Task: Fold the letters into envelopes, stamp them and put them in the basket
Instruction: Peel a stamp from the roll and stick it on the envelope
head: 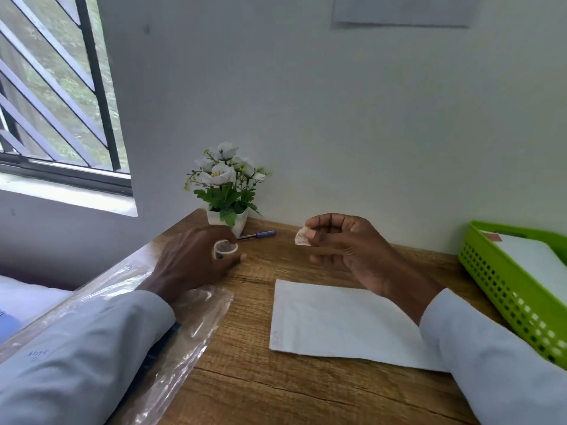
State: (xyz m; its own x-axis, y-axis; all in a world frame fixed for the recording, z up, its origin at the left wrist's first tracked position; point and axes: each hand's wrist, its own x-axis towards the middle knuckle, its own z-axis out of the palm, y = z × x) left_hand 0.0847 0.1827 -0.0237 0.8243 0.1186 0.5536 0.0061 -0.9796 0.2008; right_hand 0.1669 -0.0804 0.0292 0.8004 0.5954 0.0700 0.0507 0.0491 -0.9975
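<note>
A white envelope lies flat on the wooden desk in front of me. My right hand hovers above its far edge and pinches a small pale stamp between thumb and forefinger. To the left, my left hand curls round a small clear round container standing on the desk. At the right edge sits a green perforated basket with white envelopes inside it.
A potted plant with white flowers stands against the wall at the back. A blue pen lies beside it. A clear plastic sleeve covers the desk's left side under my left forearm. A window is at the upper left.
</note>
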